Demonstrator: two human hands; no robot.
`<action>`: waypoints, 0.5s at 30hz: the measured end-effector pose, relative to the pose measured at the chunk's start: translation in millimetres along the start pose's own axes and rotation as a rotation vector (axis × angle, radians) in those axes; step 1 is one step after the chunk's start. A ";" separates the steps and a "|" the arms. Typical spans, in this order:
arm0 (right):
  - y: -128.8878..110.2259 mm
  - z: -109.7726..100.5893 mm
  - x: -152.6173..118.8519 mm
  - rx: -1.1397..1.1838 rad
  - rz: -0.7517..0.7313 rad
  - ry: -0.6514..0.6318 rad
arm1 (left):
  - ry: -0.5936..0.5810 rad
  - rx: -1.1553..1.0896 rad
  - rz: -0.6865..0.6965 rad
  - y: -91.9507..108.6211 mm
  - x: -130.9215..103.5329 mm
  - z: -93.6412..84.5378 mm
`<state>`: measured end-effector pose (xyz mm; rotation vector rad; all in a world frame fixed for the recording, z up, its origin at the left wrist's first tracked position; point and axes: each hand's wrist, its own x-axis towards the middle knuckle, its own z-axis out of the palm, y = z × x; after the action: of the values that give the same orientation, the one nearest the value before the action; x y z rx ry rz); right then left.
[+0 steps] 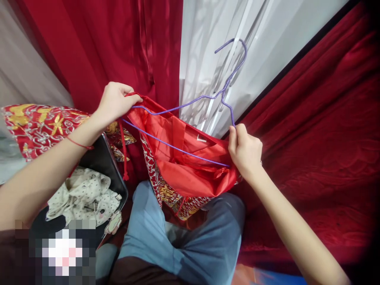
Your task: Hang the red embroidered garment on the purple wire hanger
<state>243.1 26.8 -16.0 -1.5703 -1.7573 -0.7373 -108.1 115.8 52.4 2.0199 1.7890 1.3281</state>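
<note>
A red satin-lined garment (184,138) with gold and silver embroidery hangs between my hands above my knees. Inside its opening lies a purple wire hanger (190,103), tilted, its hook up and to the right. My left hand (117,101) pinches the garment's edge at the hanger's left end. Closed at the other side, my right hand (245,150) grips the garment's edge together with the hanger's right end. A red cord with a knotted tip (124,154) dangles below my left hand. Both hanger ends are partly hidden by cloth and fingers.
Red curtains (103,43) and a white curtain (202,47) hang close in front. To the left, a black chair or case (118,178) holds a dotted cream cloth (86,190). Red embroidered fabric (44,126) spreads behind my left forearm. A dark red drape (320,158) fills the right side.
</note>
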 end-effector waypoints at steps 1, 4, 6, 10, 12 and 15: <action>1.2 -2.2 1.1 0.061 -0.004 -0.016 | 0.047 0.014 0.023 -4.1 0.3 6.3; 5.4 -10.0 5.4 0.246 -0.005 -0.068 | 0.156 0.175 0.126 -18.2 1.3 21.0; 7.2 -15.1 7.9 0.375 0.005 -0.127 | 0.160 0.325 0.202 -25.0 1.5 27.1; 10.3 -21.2 11.7 0.610 0.015 -0.287 | 0.115 0.400 0.220 -27.0 2.2 36.7; 13.7 -22.5 13.5 0.706 0.008 -0.370 | 0.102 0.393 0.204 -23.4 3.4 44.5; 19.4 -25.2 15.9 0.866 0.013 -0.515 | 0.087 0.425 0.144 -14.1 2.9 63.1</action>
<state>264.0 19.4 11.8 -1.1847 -2.0051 0.4665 -76.5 149.7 7.2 2.3733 2.1528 1.1616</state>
